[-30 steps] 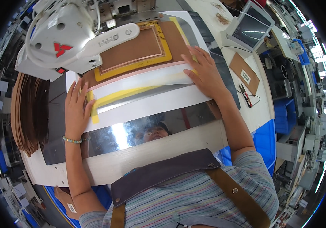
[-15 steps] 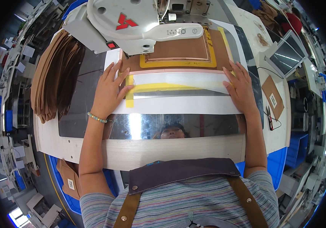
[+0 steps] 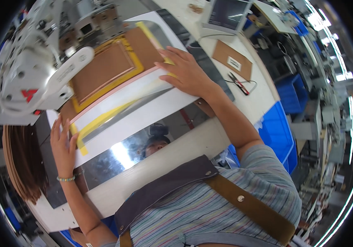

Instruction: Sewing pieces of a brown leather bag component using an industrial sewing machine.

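Note:
A flat brown panel (image 3: 147, 43) lies under the sewing machine (image 3: 24, 78), with a yellow rectangular frame (image 3: 137, 66) on top of it. My left hand (image 3: 64, 146) rests by the panel's near left corner, its fingers spread beside a strip of yellow tape. At the opposite near corner, my right hand (image 3: 186, 74) lies with fingers apart on the panel's edge and the white sheet (image 3: 143, 105) beneath. A pink strip (image 3: 114, 90) runs along the panel's near edge between both hands. Neither hand is closed around anything.
At the left stands a stack of brown pieces (image 3: 22, 160). To the right lie snips (image 3: 238, 84) with red handles and a labelled brown piece (image 3: 232, 59), below a screen (image 3: 228, 14). A shiny metal plate (image 3: 143, 144) lines the near table edge; blue bins (image 3: 277, 131) stand beyond.
The whole view has turned and shifted, so the machine now appears farther left and the table slants. Both hands stay at the panel's near corners, fingers still spread.

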{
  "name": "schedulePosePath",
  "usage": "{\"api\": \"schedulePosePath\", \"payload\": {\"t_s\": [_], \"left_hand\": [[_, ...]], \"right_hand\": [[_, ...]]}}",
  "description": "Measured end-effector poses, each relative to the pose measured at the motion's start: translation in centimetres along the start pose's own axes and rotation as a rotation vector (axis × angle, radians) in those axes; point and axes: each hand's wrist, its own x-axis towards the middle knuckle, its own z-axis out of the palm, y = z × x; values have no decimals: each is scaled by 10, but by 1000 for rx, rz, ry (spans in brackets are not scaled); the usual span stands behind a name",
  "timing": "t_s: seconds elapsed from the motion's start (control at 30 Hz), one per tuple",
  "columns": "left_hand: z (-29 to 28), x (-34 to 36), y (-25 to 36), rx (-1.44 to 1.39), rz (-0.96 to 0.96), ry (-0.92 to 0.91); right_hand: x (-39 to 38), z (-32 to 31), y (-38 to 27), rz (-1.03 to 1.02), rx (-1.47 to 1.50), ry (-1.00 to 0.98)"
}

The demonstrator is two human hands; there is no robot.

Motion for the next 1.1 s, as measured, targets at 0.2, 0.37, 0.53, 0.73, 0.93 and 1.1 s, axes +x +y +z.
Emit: {"api": "schedulePosePath", "payload": {"t_s": [0.2, 0.37, 0.53, 0.73, 0.93, 1.1], "left_hand": [[6, 5, 8, 19, -32, -21], [3, 8, 11, 16, -14, -27], [-12, 4, -2, -60, -30, -24], [-49, 7, -26, -91, -43, 9], [-26, 51, -26, -99, 101, 70], [15, 83, -37, -133, 87, 33]], "right_hand": [[-31, -84, 83, 516, -120, 211], [-99, -117, 135, 938, -135, -97], [-134, -99, 179, 979, 123, -102], [-37, -130, 146, 581, 839, 73], [120, -38, 14, 170, 353, 49], [188, 50, -53, -87, 48, -116]]}}
